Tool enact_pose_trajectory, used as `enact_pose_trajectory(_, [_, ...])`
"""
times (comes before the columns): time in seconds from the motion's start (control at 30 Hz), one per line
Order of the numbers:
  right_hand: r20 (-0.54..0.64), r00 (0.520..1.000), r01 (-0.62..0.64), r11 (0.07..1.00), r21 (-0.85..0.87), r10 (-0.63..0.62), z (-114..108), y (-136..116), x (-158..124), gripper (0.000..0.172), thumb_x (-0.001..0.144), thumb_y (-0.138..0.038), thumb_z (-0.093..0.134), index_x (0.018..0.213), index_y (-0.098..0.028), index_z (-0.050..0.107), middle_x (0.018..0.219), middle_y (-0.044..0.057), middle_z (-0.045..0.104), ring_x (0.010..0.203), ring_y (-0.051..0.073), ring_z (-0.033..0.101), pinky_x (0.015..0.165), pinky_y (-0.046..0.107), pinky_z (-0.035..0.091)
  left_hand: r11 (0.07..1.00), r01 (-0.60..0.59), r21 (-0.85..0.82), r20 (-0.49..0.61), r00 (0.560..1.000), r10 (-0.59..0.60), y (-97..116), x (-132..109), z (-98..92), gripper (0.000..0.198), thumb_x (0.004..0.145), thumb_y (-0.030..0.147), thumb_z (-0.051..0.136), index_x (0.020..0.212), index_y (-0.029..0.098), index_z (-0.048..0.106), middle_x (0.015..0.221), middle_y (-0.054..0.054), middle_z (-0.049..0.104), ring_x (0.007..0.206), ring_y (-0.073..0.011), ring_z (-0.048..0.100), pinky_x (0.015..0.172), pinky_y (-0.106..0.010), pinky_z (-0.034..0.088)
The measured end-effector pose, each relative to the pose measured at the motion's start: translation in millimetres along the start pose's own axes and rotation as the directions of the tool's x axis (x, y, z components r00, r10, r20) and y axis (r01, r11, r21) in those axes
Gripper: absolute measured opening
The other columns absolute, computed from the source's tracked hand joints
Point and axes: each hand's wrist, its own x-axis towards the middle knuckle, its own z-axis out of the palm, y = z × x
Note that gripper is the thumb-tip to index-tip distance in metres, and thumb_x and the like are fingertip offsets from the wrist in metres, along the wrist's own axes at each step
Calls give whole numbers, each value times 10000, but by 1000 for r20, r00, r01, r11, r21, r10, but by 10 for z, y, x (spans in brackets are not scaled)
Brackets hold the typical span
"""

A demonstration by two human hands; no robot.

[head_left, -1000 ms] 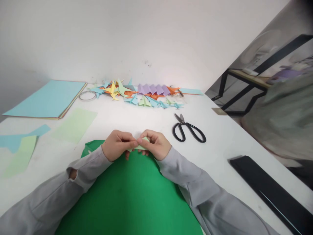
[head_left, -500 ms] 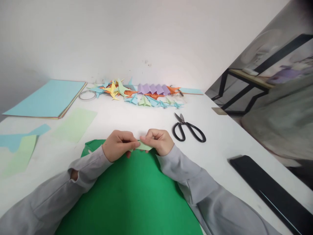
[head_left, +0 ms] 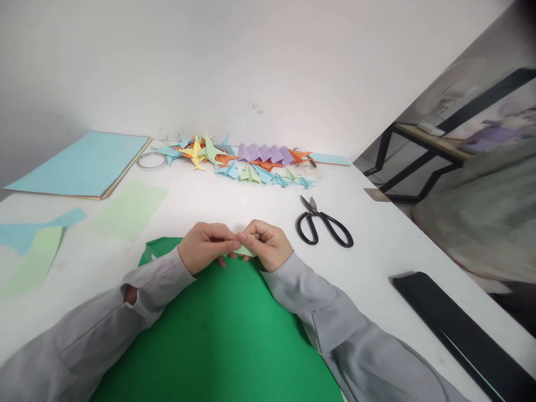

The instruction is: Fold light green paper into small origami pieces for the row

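My left hand (head_left: 204, 245) and my right hand (head_left: 268, 244) meet at the middle of the white table (head_left: 234, 204). Both pinch a small folded piece of pale green paper (head_left: 244, 251) between thumb and fingers. Most of that paper is hidden by the fingers. The hands hover at the far edge of a large green sheet (head_left: 218, 329) that lies under my forearms. Grey sleeves cover both arms.
Black scissors (head_left: 324, 225) lie to the right of my hands. A row of folded coloured paper shapes (head_left: 247, 162) and a tape ring (head_left: 151, 161) sit by the wall. A stack of coloured sheets (head_left: 81, 166) and loose paper pieces (head_left: 129, 209) lie left. A black strip (head_left: 460, 335) lies right.
My right hand slid right along the paper, then came back toward the left hand; the fingertips now touch. The view has shifted slightly.
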Motion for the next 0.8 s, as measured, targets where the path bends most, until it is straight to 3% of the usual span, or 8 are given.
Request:
enact_pose_trajectory(0.2, [95, 995, 15, 1000, 25, -17, 18, 29, 29, 326, 691, -451, 624, 576, -189, 467, 463, -44, 573, 361, 70, 469, 353, 192, 367, 998, 12, -65, 197, 980, 1, -45, 105, -95, 177, 636, 292, 675, 677, 121, 657, 672, -2, 536, 565, -126, 592, 394, -200, 490])
enact_pose_trajectory(0.27, [103, 995, -16, 998, 58, 10, 14, 17, 50, 344, 680, -461, 631, 568, -186, 459, 451, -43, 571, 358, 70, 480, 345, 185, 367, 997, 3, -80, 205, 979, 13, -36, 143, -106, 171, 613, 280, 694, 643, 117, 652, 660, 6, 531, 533, -115, 584, 402, -205, 493])
enact_pose_trajectory(0.5, [-47, 998, -40, 995, 89, 44, -37, -36, 133, 406, 600, -513, 678, 538, -189, 441, 376, -51, 542, 299, 68, 450, 287, 176, 336, 998, 37, -57, 42, 999, -35, 27, 178, -56, 287, 587, 361, 713, 566, 96, 606, 501, -2, 539, 435, -99, 532, 359, -196, 451])
enact_pose_trajectory(0.63, [-96, 995, -13, 994, 111, 23, -55, 15, 164, 395, 622, -491, 673, 547, -187, 433, 388, -46, 561, 292, 68, 456, 285, 169, 329, 977, 67, -202, 40, 997, -60, -1, 155, -89, 295, 608, 378, 695, 632, 93, 621, 555, -22, 574, 487, -130, 575, 356, -211, 453])
enact_pose_trajectory(0.8, [-64, 998, -18, 994, 108, 25, -67, 48, 150, 369, 673, -476, 638, 571, -185, 435, 409, -40, 574, 299, 72, 463, 299, 172, 327, 949, 45, -313, -103, 991, -81, -50, 135, -131, 283, 548, 264, 742, 734, 86, 624, 514, -11, 599, 446, -121, 571, 378, -214, 466])
